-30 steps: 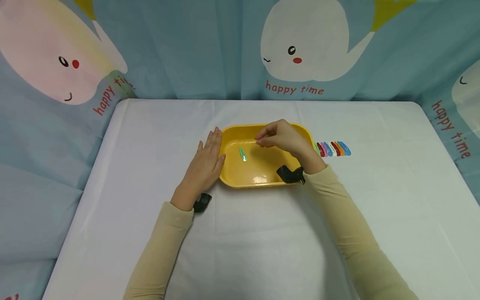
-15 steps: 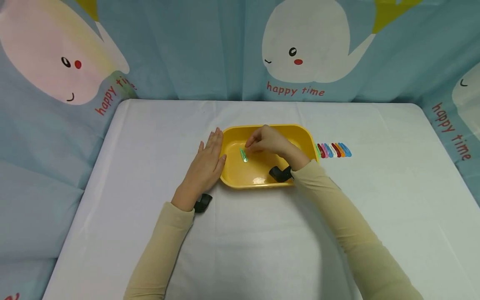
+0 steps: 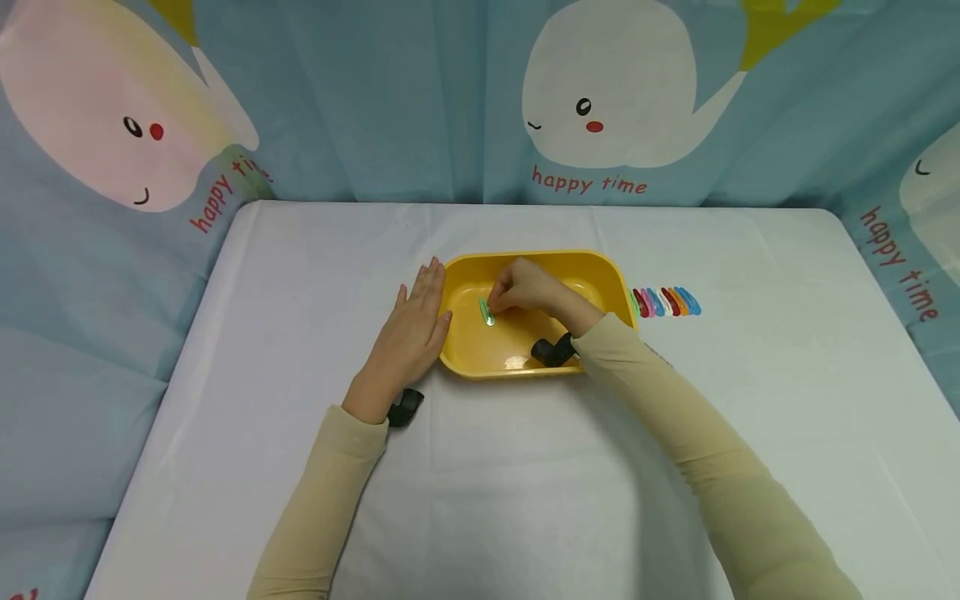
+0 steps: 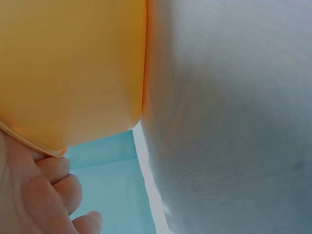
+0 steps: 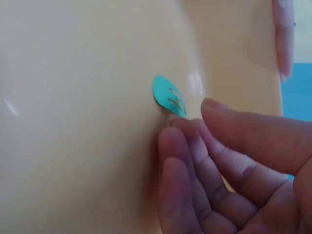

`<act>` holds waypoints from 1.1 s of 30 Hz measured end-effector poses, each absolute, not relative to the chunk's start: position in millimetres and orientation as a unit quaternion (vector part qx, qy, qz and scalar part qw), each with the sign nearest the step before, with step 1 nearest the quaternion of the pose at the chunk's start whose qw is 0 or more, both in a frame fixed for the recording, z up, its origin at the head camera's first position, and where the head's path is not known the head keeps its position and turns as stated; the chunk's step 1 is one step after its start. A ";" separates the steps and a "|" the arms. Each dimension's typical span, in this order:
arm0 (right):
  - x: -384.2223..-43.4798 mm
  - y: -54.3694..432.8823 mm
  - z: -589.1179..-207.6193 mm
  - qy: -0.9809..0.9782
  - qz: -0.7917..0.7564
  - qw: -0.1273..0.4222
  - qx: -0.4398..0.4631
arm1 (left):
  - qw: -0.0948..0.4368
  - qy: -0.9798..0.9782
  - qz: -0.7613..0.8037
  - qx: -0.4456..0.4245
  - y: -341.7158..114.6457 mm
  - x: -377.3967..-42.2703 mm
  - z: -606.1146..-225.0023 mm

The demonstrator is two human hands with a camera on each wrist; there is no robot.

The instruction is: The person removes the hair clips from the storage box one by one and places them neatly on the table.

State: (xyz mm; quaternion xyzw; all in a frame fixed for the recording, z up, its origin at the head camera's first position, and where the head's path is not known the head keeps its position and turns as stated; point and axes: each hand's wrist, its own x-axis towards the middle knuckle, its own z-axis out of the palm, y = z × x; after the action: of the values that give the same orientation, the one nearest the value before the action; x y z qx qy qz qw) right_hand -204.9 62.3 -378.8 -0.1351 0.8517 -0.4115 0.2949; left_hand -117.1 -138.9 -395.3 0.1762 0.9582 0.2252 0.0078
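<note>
A green snap hair clip point(image 3: 487, 311) lies on the floor of the yellow tray point(image 3: 480, 354). Above the tray, my right hand point(image 3: 525, 286) reaches down with its fingertips right at the clip. Seen from the right wrist, the green hair clip point(image 5: 168, 93) shows its wide end, and its narrow end is by the fingertips point(image 5: 175, 139). The thumb point(image 5: 253, 129) stands a little apart from the clip. My left hand point(image 3: 408, 329) lies flat along the tray's left side, fingers straight. In the left wrist view, its fingers point(image 4: 66, 187) are against the tray's rim.
Several coloured hair clips point(image 3: 667, 302) lie in a row on the white table point(image 3: 780, 350), just right of the tray. A blue curtain point(image 3: 390, 100) with whale prints hangs behind the table. Dark wrist cameras point(image 3: 552, 351) sit on both wrists.
My right hand has moved left and down to the green hair clip. The clip lies in about the same place. My left hand stays at the tray's side.
</note>
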 end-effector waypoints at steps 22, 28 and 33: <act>-203.9 49.4 -378.4 0.909 -0.278 0.265 -0.163 | 0.005 0.957 0.229 0.179 -139.4 -116.9 -396.9; -205.2 52.1 -378.4 0.891 -0.324 0.285 -0.144 | 0.003 0.956 0.232 0.180 -139.7 -117.0 -396.7; -207.3 56.9 -383.0 0.852 -0.410 0.305 -0.115 | 0.008 0.956 0.233 0.179 -139.8 -117.2 -395.5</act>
State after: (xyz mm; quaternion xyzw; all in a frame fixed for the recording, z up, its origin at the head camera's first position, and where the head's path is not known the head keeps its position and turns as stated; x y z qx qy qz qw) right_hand -207.3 56.9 -383.0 -0.1152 0.8520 -0.4098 0.3048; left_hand -117.2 -139.8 -395.5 0.1789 0.9560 0.2325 0.0076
